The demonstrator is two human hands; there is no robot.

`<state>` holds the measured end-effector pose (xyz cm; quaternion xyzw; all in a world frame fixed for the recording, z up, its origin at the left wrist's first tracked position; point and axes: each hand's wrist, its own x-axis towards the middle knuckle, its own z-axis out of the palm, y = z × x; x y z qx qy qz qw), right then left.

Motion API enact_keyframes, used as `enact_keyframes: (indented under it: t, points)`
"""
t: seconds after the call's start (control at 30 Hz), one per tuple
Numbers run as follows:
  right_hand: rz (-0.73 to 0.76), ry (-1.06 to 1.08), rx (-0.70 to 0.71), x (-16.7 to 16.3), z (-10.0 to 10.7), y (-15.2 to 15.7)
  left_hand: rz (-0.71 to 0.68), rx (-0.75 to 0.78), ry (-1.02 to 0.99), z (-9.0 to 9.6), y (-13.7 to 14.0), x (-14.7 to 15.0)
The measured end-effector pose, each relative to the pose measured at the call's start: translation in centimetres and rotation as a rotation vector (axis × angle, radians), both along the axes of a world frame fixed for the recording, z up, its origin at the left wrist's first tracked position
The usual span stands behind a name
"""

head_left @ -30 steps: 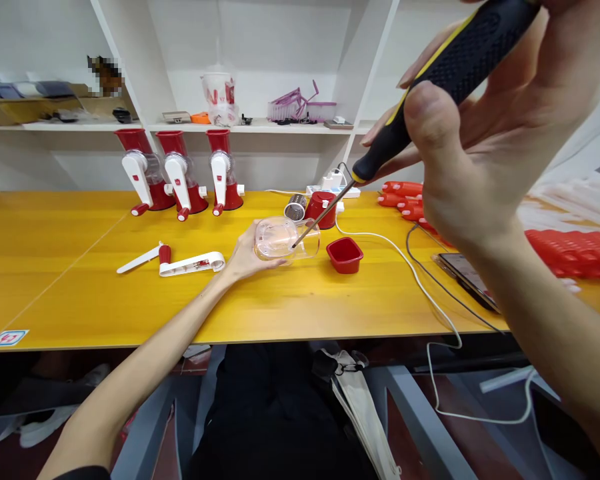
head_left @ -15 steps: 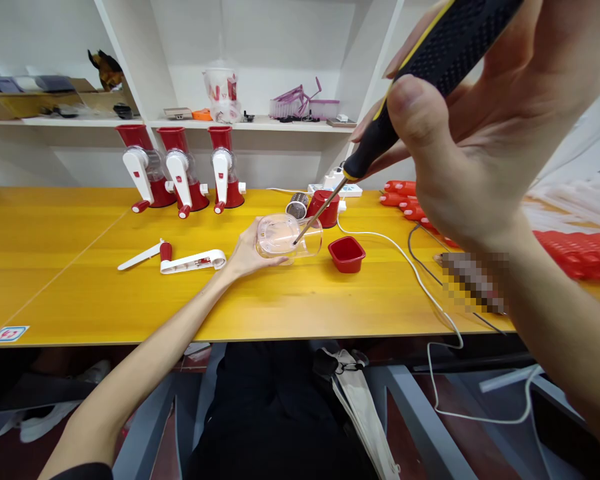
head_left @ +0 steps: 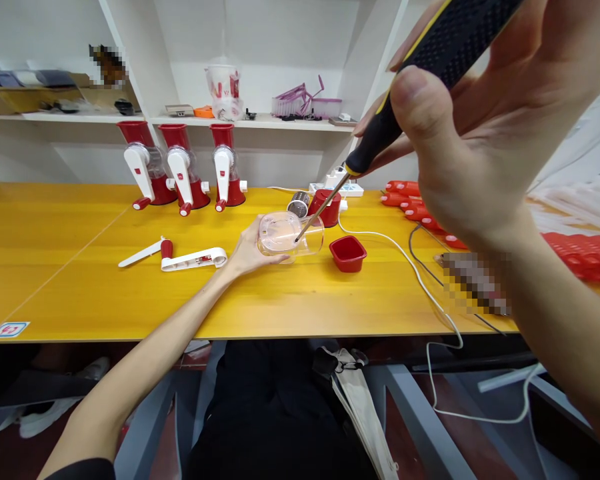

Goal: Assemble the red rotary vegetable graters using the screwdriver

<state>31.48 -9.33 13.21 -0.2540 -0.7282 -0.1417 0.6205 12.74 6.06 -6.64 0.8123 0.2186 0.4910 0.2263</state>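
In my right hand (head_left: 460, 127) is a black and yellow screwdriver (head_left: 385, 123), slanting down to the left. Its tip meets the clear plastic housing (head_left: 280, 232), at the right side of the rounded end. My left hand (head_left: 250, 252) grips that housing from the left, thumb along its near side, on the table. Just behind it lie a metal grater drum (head_left: 299, 204) and a red base (head_left: 326, 207). A red square hopper (head_left: 348, 253) stands to the right. Left of my hand rests a white crank handle (head_left: 193, 259) with a red knob.
Several red and white rotary graters stand at the back left, one of them a grater (head_left: 224, 167) nearest the middle. A white cable (head_left: 395, 241) crosses the table's right side from a power strip (head_left: 347, 190). Red bundled pieces (head_left: 575, 253) lie at the far right.
Almost nothing differs. The view has shifted very slightly; the screwdriver still touches the clear housing, and both hands keep their grips.
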Motion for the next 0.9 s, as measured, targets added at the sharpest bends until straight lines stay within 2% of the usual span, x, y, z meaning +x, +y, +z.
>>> enact_keyframes:
  t: [0.4, 0.6, 0.9]
  points:
    - [-0.085, -0.014, 0.003, 0.33, -0.15, 0.34, 0.046, 0.039, 0.02, -0.24, 0.15, 0.0]
    - [-0.02, 0.011, -0.021, -0.21, 0.42, -0.08, 0.063, 0.028, 0.013, -0.44, 0.19, 0.08]
    - [-0.059, 0.008, 0.001, -0.07, -0.12, 0.27, 0.031, -0.009, 0.001, -0.16, -0.07, 0.0]
